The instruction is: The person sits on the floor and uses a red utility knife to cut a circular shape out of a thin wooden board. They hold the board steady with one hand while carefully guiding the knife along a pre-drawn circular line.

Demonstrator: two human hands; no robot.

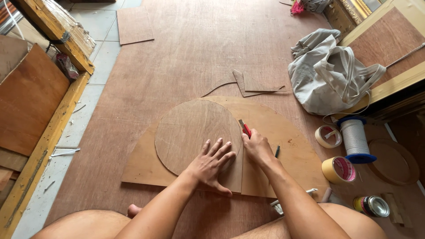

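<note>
My left hand [212,163] lies flat, fingers spread, grip open, pressing the round board [190,132] onto the half-round board [292,150] on the floor [186,53]. My right hand [256,148] has its grip closed on a red knife [245,128], blade at the round board's right edge. Right of that: tape rolls [338,169], string spool [355,139]. Farther off: cloth bag [327,75].
</note>
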